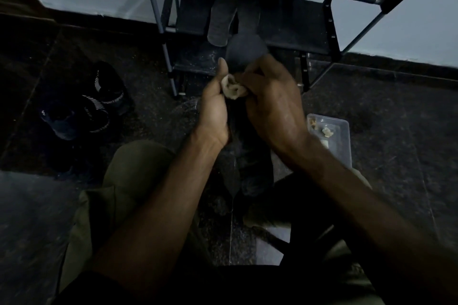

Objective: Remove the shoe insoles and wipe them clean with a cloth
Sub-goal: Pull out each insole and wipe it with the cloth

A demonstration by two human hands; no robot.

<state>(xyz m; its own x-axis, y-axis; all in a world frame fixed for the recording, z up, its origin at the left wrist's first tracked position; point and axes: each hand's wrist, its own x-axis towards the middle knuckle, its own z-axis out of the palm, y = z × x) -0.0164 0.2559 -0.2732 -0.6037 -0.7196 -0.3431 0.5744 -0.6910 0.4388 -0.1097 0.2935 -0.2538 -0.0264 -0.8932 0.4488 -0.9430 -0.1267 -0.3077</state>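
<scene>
At centre of the head view, both hands meet above a dark floor [371, 111]. Left hand [214, 106] holds a dark insole [245, 51] from below, thumb extended upward along its left edge, fingers wrapped beneath; the rounded end of the insole projects beyond the hands on the far side. Right hand [271, 106] curls its fingers around a small pale cloth [233, 88], bunched and pressed onto the insole surface between the two hands. Beyond the hands stands a dark shoe rack [329, 25]; a second insole [219, 25] lies on its middle shelf. At left on the floor sits a pair of dark shoes [86, 106] with light striping. Near right, a clear plastic tray [344, 136] contains pale scraps.
</scene>
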